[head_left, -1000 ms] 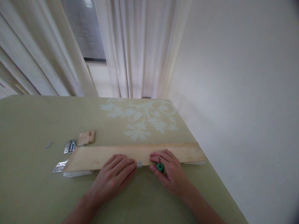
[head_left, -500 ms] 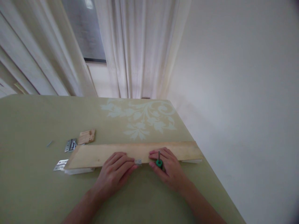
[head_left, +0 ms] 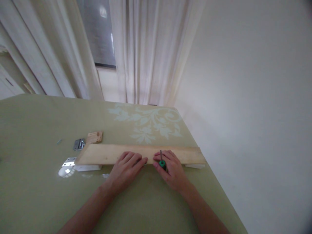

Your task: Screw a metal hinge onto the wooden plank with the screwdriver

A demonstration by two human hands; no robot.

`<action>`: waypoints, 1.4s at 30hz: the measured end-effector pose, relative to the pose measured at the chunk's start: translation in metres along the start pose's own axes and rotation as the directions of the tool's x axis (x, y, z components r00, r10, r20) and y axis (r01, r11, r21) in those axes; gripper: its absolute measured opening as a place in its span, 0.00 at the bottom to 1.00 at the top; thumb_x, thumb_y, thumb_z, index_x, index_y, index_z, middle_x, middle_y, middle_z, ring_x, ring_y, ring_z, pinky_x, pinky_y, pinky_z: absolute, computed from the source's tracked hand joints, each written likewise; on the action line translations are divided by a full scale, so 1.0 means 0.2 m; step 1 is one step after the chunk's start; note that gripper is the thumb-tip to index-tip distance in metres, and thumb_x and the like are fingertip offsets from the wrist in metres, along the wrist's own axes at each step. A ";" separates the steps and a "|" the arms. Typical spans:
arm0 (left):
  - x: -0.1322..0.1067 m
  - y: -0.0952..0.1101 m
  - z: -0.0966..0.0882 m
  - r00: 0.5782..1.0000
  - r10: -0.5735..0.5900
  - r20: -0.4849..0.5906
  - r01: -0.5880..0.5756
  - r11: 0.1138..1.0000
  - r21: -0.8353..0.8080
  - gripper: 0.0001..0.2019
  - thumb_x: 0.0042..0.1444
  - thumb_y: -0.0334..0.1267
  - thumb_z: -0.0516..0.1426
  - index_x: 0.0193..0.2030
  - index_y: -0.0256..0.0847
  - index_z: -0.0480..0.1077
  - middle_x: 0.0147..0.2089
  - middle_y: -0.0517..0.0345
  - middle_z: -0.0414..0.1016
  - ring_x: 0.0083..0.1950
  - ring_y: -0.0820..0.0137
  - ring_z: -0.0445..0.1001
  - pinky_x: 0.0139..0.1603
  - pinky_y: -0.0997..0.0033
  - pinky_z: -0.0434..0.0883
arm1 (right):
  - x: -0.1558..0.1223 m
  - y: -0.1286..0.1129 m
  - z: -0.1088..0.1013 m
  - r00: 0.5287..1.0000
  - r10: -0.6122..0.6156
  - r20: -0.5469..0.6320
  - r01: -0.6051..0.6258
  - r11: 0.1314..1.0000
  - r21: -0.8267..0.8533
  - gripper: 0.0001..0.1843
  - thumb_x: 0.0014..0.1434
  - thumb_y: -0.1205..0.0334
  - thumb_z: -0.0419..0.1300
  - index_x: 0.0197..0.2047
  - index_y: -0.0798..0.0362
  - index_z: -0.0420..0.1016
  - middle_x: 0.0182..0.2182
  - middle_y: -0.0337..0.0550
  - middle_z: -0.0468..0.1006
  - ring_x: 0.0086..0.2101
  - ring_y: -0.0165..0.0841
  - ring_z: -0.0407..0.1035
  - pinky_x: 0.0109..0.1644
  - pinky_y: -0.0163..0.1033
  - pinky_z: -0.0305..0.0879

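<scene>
A long pale wooden board (head_left: 97, 154) lies across white supports on the table. My left hand (head_left: 126, 167) is closed at the board's front edge, its thumb and fingers over a small metal hinge that they almost wholly hide. Just to the right, my right hand (head_left: 172, 167) rests on the board, wrapped round a screwdriver (head_left: 162, 162). The screwdriver has a green handle, and its metal shank points up, away from the board.
Left of the board lie a metal hinge (head_left: 78, 144), another shiny metal plate (head_left: 69, 161), a small wood block (head_left: 95, 137) and a screw (head_left: 59, 141). White blocks (head_left: 89, 167) hold the board up. The table (head_left: 151, 208) ends at the right near a wall.
My left thumb and fingers have shifted over the small hinge, which showed beside them before. The right hand keeps the screwdriver upright. The camera view has turned slightly left.
</scene>
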State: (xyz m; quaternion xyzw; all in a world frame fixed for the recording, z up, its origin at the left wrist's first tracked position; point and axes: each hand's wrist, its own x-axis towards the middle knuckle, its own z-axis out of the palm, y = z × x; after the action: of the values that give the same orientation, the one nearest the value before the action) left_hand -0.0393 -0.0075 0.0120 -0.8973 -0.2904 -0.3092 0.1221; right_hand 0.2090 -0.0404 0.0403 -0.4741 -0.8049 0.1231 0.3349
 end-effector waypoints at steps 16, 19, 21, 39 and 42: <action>0.01 -0.04 -0.06 0.993 0.013 -0.121 -0.030 0.990 -0.135 0.06 0.71 0.33 0.59 0.50 0.40 0.78 0.43 0.53 0.82 0.44 0.66 0.78 0.49 0.65 0.75 | 0.00 0.01 0.00 0.999 -0.028 0.017 0.029 0.999 -0.037 0.10 0.75 0.54 0.61 0.50 0.50 0.79 0.49 0.48 0.82 0.51 0.43 0.73 0.58 0.51 0.70; 0.00 -0.04 -0.04 0.989 0.018 -0.145 -0.037 0.991 -0.129 0.07 0.73 0.33 0.58 0.48 0.40 0.78 0.43 0.53 0.82 0.44 0.66 0.78 0.48 0.66 0.75 | 0.00 0.01 0.01 0.999 -0.029 0.016 0.030 0.999 -0.040 0.10 0.74 0.54 0.61 0.50 0.50 0.79 0.49 0.48 0.82 0.50 0.43 0.73 0.57 0.51 0.70; -0.01 -0.04 -0.03 0.986 0.029 -0.165 -0.052 0.989 -0.136 0.07 0.73 0.33 0.57 0.47 0.40 0.79 0.42 0.53 0.82 0.44 0.66 0.78 0.48 0.66 0.75 | 0.00 0.01 0.01 1.000 -0.026 0.010 0.026 0.999 -0.044 0.10 0.74 0.55 0.61 0.49 0.50 0.79 0.48 0.48 0.82 0.49 0.44 0.73 0.57 0.51 0.70; -0.03 -0.02 0.00 0.997 -0.063 -0.055 0.058 0.995 -0.085 0.08 0.74 0.35 0.56 0.54 0.43 0.76 0.49 0.53 0.83 0.48 0.62 0.79 0.53 0.60 0.73 | -0.02 -0.05 0.11 0.991 0.080 -0.112 -0.074 0.995 0.062 0.07 0.72 0.59 0.63 0.49 0.49 0.81 0.48 0.48 0.82 0.49 0.45 0.71 0.57 0.52 0.65; -0.02 -0.03 -0.03 0.996 -0.062 -0.065 0.055 0.993 -0.105 0.07 0.74 0.37 0.57 0.53 0.42 0.76 0.49 0.53 0.83 0.49 0.63 0.79 0.54 0.61 0.72 | -0.02 -0.04 0.10 0.985 0.122 -0.122 -0.102 0.982 0.158 0.08 0.70 0.55 0.65 0.47 0.49 0.83 0.47 0.48 0.83 0.49 0.45 0.72 0.57 0.52 0.65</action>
State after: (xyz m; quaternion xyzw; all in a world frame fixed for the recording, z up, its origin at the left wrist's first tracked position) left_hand -0.0493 -0.0071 0.0146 -0.8824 -0.2957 -0.3578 0.0763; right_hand 0.1917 -0.0465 0.0285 -0.4992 -0.7414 0.1709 0.4147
